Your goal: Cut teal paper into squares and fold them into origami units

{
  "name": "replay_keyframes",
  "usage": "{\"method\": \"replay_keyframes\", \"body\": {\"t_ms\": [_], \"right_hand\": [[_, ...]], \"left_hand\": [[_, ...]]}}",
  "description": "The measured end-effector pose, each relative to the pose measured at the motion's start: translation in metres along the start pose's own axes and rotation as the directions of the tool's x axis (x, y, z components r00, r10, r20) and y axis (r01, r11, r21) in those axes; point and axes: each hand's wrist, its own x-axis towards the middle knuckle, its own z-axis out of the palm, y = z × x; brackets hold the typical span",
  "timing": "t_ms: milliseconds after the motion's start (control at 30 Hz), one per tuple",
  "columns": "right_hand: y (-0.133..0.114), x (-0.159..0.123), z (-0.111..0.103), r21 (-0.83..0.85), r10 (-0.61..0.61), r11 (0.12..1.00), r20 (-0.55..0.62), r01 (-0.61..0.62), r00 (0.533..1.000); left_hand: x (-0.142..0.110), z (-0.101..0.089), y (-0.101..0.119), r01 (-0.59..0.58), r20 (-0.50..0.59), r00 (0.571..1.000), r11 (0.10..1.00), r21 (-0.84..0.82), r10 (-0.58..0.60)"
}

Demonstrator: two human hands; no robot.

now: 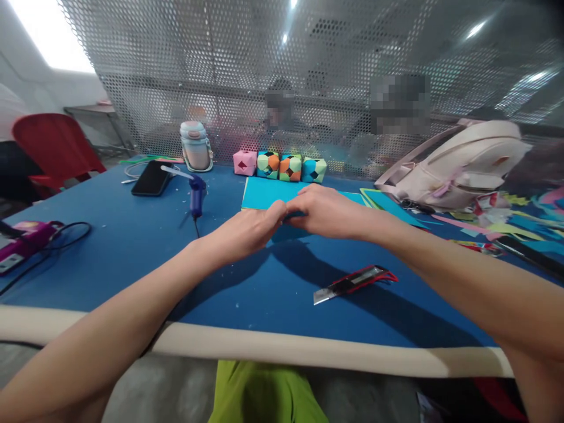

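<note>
My left hand (pixel 253 230) and my right hand (pixel 324 208) meet above the middle of the table, their fingertips close together. A piece of blue paper (pixel 288 232) shows just beneath the fingers, which are closed at it; most of it is hidden. Behind the hands lies a stack of coloured paper (pixel 267 194) with a bright blue sheet on top. In front of my right forearm, a red and black utility knife (pixel 355 282) rests on the table, blade out toward the left.
Several folded paper cubes (pixel 278 166) line the back. Toward the left are a glue gun (pixel 196 194), a phone (pixel 152 179), a bottle (pixel 195 145) and a purple power strip (pixel 26 244). A backpack (pixel 462 161) and paper strips (pixel 524 226) occupy the right, before a perforated metal screen (pixel 238 76).
</note>
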Motion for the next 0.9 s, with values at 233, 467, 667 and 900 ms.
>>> {"method": "replay_keyframes", "body": {"t_ms": [233,467,667,900], "right_hand": [[0.024,-0.007,0.011,0.692,0.426,0.657,-0.014,-0.299,0.904],[0.035,-0.008,0.044,0.906,0.553,0.25,0.155,-0.341,0.819],[0.04,-0.014,0.063,0.822,0.551,0.382,0.165,-0.423,0.818],[0.041,-0.022,0.076,0.699,0.499,0.525,0.21,-0.486,0.841]], "left_hand": [[0.012,0.001,-0.008,0.207,-0.167,0.945,0.911,-0.357,-0.28],[0.015,0.015,-0.011,0.412,0.105,0.891,0.69,-0.595,-0.442],[0.014,0.023,-0.021,0.527,0.243,0.847,0.68,-0.511,-0.474],[0.015,0.03,-0.041,0.574,0.279,0.818,0.669,-0.473,-0.504]]}}
